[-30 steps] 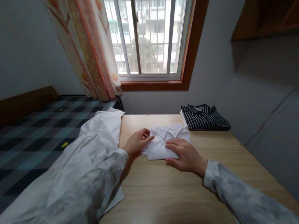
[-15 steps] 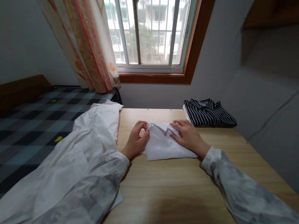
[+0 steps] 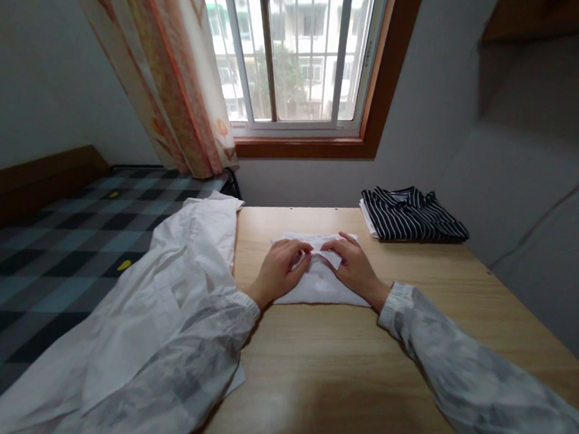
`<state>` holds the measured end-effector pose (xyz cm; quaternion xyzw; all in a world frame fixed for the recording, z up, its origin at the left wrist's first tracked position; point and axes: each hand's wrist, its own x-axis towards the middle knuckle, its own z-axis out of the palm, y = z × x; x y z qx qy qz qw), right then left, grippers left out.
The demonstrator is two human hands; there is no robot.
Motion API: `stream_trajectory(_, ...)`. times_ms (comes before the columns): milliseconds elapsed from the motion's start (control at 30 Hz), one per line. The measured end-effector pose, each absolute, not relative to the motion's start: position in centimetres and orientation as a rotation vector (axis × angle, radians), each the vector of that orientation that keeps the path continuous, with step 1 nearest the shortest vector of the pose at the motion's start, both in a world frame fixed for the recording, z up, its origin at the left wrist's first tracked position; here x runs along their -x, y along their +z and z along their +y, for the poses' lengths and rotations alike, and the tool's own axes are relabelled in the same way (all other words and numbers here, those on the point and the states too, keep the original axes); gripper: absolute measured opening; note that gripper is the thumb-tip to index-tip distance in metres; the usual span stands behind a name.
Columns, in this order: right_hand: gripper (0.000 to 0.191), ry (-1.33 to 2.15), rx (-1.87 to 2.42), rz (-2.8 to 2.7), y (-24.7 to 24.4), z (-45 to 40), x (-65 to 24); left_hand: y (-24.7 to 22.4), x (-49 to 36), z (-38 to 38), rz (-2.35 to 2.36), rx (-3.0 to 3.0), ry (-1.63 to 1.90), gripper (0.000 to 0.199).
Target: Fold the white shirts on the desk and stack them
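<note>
A small folded white garment point(image 3: 321, 288) lies flat on the wooden table, its front edge fairly straight. At its left side, my left hand point(image 3: 283, 266) pinches a raised bit of the fabric between thumb and fingers. My right hand point(image 3: 358, 266) rests on the garment's right part, thumb and fingers curled on a fold of the cloth. The fingertips of both hands come close together over the middle of the garment, which partly hides the upper layer. What kind of garment it is, I cannot tell.
A large crumpled white garment point(image 3: 135, 325) spreads left of the table point(image 3: 356, 383), under my left sleeve. Folded black-and-white striped clothing point(image 3: 414, 217) sits on white cloth at the back right. A bed with a checked cover point(image 3: 61, 252) stands left; a curtained window point(image 3: 297, 57) is behind.
My left hand has moved right, over the garment, closer to my right hand. The left corner it pinched is brought inward, and the garment's front edge now lies straighter.
</note>
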<state>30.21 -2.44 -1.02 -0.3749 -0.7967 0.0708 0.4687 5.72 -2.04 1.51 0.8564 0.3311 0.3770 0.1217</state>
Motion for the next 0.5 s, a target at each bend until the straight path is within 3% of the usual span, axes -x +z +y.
stream_trajectory(200, 0.023, 0.152, 0.913, -1.929, -0.96, -2.64, -30.47, 1.23, -5.71, -1.09, 0.864, -2.349, 1.002, 0.022)
stream_trajectory(367, 0.033, 0.083, 0.919, -1.986, -0.59, -2.92, -30.33, 1.79, -5.74, -1.17, 0.859, -2.207, 0.961, 0.036)
stream_trajectory(500, 0.039, 0.055, 0.9, -2.052, -0.35, -3.15, -30.16, 1.69, -5.73, -1.15, 0.863, -2.233, 0.927, 0.029)
